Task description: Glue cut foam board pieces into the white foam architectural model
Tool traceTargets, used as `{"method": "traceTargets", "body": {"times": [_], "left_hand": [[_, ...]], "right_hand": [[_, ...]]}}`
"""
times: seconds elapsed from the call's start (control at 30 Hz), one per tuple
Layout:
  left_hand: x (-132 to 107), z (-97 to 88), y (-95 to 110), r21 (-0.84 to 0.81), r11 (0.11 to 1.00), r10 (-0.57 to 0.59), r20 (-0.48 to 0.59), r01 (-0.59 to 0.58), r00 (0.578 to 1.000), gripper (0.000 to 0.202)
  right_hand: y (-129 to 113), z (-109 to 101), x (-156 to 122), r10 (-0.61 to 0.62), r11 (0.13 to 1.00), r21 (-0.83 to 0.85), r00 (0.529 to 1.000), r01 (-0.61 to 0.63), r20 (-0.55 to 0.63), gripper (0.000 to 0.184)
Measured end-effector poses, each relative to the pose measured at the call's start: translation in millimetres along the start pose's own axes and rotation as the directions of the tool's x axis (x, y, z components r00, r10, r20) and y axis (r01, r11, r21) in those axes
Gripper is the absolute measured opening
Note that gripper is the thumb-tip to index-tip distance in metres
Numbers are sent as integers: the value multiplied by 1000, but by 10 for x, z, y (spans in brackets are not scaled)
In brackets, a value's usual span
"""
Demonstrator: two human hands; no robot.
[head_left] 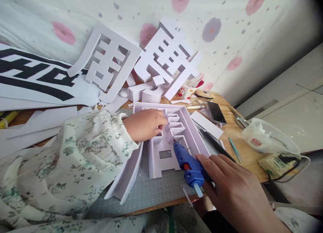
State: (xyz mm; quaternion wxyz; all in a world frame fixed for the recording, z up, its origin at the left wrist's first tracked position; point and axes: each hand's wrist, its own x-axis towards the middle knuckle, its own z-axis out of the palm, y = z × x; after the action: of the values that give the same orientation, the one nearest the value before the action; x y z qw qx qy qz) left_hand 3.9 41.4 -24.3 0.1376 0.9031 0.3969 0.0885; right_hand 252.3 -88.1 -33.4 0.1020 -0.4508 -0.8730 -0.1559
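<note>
A blue hot glue gun (188, 162) with a pale glue stick at its rear is gripped in my right hand (232, 182). Its nozzle points into a white foam board character (165, 164) with raised side walls, lying on a grey cutting mat (148, 192). My left hand (146, 124) reaches over the character's upper left part, thumb and fingers pinched together at the thin inner walls. What those fingertips hold is hidden. Near my left sleeve, a curved walled stroke (126, 179) of the same character runs toward the mat's front edge.
Two finished-looking foam characters (111, 58) (168, 58) lean against the flowered curtain. A printed sheet (32, 78) lies left. At right are a phone (216, 112), black knife (214, 142), teal tweezers (235, 149), scissors (239, 120), clear plastic bowl (272, 142) and power strip (277, 165).
</note>
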Motion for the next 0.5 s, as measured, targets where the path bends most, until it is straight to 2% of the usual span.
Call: {"method": "traceTargets", "body": {"times": [0.17,0.5], "left_hand": [[2,23,-11,-7,1000,9,-11,-9,1000,12],[-11,23,-8,1,1000,9,-13,-9,1000,12]], "right_hand": [[-3,-31,5,-32,999,2,998,32,-51,23],[-28,-84,38,-38,997,67,998,41,-52,19]]}}
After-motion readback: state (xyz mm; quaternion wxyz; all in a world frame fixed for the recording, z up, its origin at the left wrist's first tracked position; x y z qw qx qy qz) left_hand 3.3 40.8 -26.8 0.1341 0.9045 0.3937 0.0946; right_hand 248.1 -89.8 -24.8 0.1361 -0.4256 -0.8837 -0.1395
